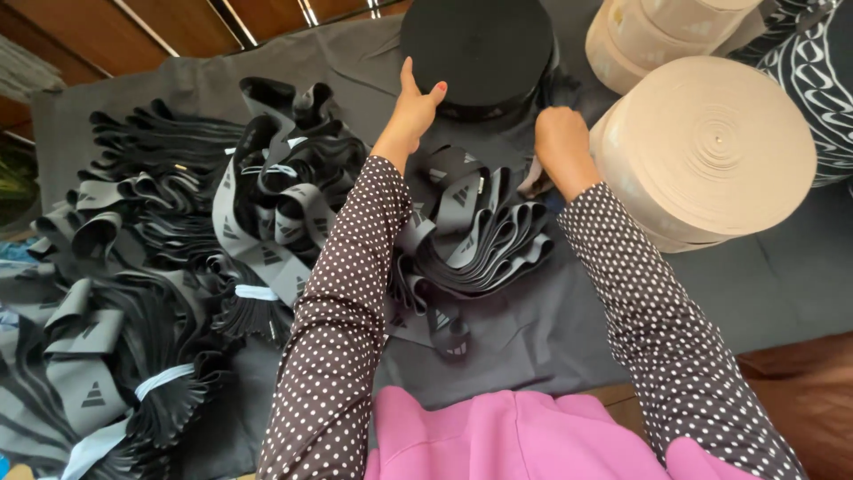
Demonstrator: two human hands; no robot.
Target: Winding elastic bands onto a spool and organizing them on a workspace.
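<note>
Black elastic roll (pixel 480 49) lies flat at the far side of the dark cloth-covered table (pixel 764 284); the left hand (pixel 416 108) rests on its near edge, fingers spread open, gripping nothing; the right hand (pixel 558 138) is curled shut near the roll's loose end, though I cannot tell what it pinches. Cut looped bands (pixel 471 236) lie piled between the arms; tied bundles (pixel 169 293) fill the left side, so much looks done, with most of the roll left. Beige rolls (pixel 711 147) crowd the right hand.

black roll (pixel 480 44) | beige roll (pixel 711 147) | grey-black bands (pixel 471 231) | polka-dot sleeves (pixel 338 329) | pink cloth (pixel 498 440)
</note>
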